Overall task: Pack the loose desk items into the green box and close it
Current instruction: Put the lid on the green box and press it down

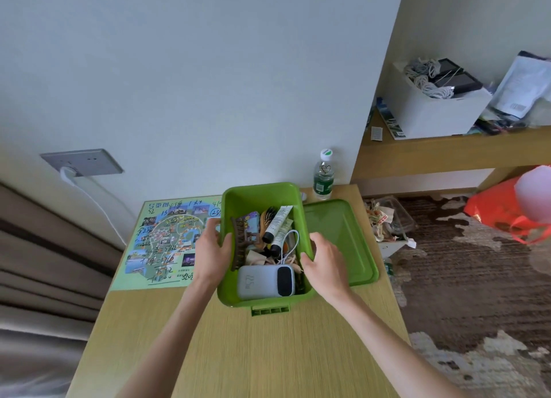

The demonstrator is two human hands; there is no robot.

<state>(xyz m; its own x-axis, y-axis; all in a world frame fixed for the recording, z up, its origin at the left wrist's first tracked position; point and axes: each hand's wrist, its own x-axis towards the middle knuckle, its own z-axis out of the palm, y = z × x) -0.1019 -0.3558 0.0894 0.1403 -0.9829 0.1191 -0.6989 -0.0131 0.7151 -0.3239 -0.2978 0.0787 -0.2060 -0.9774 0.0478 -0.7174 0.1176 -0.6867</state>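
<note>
Starting at the left beside the map, your left hand clasps one wall of the green box, thumb hooked over the rim. The box sits mid-desk, holding a power bank, tubes and a hair claw; expect modest weight and probably flexing plastic walls. Your right hand clasps the opposite wall likewise. The lid lies flat just beside the box; take it by its edges.

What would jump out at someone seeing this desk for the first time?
The bright green box at centre, open and crammed with a grey power bank, a brown hair claw and tubes, gripped at its sides by the left hand and right hand. Its green lid lies flat right of it; a scribbled-on map lies left.
</note>
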